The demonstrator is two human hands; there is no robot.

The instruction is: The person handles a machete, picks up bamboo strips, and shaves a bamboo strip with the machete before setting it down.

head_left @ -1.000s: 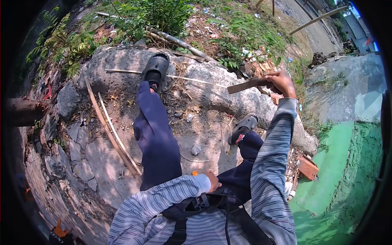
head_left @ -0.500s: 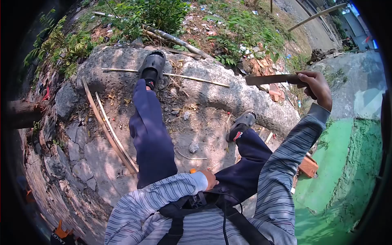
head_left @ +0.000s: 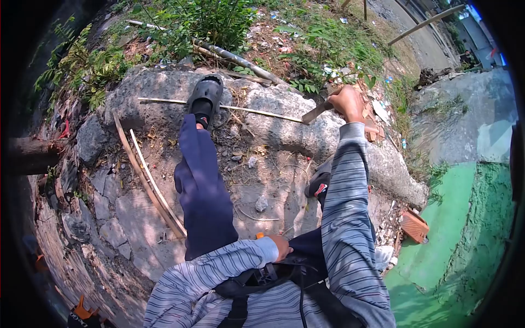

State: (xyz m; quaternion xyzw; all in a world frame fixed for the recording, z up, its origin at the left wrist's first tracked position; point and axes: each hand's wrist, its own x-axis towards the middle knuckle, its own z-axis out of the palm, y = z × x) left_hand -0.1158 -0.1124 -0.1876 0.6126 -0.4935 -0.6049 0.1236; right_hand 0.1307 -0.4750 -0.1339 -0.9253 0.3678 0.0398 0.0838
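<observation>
My right hand (head_left: 348, 104) is closed around the handle of a machete (head_left: 317, 112), a flat brown blade with a squared end. The blade's end is at the right tip of a thin bamboo strip (head_left: 262, 112), which lies across the rock under my shoe (head_left: 206, 93); whether they touch I cannot tell. In my lap, my left hand (head_left: 280, 247) is closed, its fingers mostly hidden. Beside its cuff shows a small orange object (head_left: 260, 235), and I cannot tell if the hand holds it.
Two more bamboo strips (head_left: 147, 175) lean on the ground to the left. A long rough rock ledge (head_left: 273, 104) runs ahead, with plants (head_left: 224, 27) and litter behind it. An orange-brown brick (head_left: 414, 226) lies at the right, by a green painted surface (head_left: 437, 218).
My right hand has swung the machete left and down, from out at the right to the bamboo strip's end. My left hand has stayed in place.
</observation>
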